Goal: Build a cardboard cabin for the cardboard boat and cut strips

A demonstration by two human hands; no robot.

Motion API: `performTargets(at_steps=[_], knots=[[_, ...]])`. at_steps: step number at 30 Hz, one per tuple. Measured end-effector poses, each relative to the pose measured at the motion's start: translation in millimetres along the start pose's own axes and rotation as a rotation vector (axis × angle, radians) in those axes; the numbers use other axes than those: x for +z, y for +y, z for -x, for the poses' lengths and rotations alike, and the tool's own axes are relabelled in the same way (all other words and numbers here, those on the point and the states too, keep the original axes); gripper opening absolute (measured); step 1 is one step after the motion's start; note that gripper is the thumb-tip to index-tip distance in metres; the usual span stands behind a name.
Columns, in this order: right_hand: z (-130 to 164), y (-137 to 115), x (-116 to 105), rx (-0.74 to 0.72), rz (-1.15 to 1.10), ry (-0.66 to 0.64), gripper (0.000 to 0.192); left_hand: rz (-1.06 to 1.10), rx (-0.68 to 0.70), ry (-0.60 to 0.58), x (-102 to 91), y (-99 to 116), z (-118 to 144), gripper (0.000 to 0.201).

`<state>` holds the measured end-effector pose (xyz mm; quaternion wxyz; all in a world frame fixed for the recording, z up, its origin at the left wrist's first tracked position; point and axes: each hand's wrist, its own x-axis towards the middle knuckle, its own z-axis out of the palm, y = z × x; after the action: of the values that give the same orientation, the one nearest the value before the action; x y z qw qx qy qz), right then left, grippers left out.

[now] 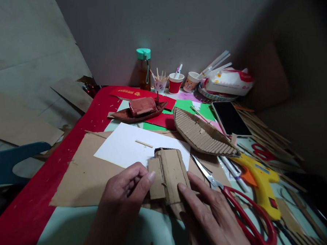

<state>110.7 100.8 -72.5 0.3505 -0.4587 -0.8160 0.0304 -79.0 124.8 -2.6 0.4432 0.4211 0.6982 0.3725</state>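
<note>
A folded cardboard piece (173, 169), shaped like a small boat cabin, lies low in the middle of the head view. A flat cardboard strip (156, 185) sits along its left side, pinched between the thumb and curled fingers of my left hand (125, 188). My right hand (212, 211) grips the folded piece from the right, fingertips on its top and side; its thumb is hidden. Behind them stands an open corrugated cardboard boat hull (202, 131). Farther back is a finished-looking reddish-brown model boat (141, 108) with a rounded cabin.
Red-handled scissors (233, 197) and a yellow glue gun (261, 185) lie right of my right hand. White paper (126, 146) rests on a cardboard sheet (73, 182). A phone (230, 119), paper cups (175, 82) and a bottle (144, 70) stand or lie toward the back.
</note>
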Motion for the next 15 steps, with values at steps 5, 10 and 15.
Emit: performTargets(at_steps=[5,10,15], knots=[[0.4,-6.1,-2.4,0.061,-0.018,-0.052,0.056,0.068,-0.015,0.048,1.3,-0.4,0.3,0.03],[1.5,-9.5,-5.0,0.093,-0.083,-0.101,0.057,0.207,-0.036,0.02,0.8,-8.4,-3.9,0.031],[1.1,-7.9,-5.6,0.042,-0.105,-0.116,0.061,0.334,-0.017,0.002,-2.9,-14.0,-3.0,0.031]])
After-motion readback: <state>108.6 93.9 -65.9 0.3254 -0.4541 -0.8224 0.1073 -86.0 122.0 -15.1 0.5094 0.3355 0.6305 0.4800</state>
